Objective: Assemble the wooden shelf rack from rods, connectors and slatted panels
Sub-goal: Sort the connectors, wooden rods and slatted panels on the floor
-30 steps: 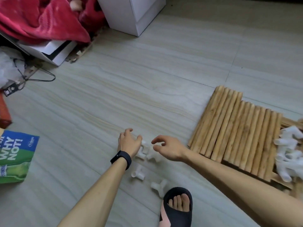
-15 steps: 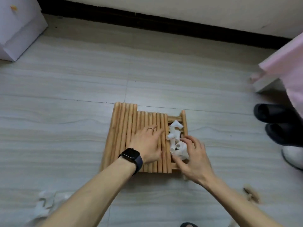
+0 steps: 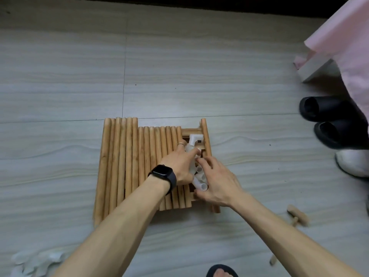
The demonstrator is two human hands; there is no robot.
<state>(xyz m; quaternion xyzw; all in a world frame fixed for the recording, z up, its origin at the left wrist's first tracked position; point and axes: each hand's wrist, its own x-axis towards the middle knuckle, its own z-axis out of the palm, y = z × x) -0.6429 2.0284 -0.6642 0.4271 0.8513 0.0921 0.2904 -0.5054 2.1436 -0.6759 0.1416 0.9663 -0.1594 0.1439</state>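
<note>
floor open beyond rods; slippers right.

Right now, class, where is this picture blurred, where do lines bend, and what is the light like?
Head view: white pieces at lower left and a wooden piece at right are smeared; the floor joint bows slightly from the wide lens; light is soft, shadows faint, a pale sheen beyond the rods.

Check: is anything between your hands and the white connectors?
Nothing visible is. The left hand and the right hand both touch the white connectors, which lie exposed on top of the wooden rods.
</note>
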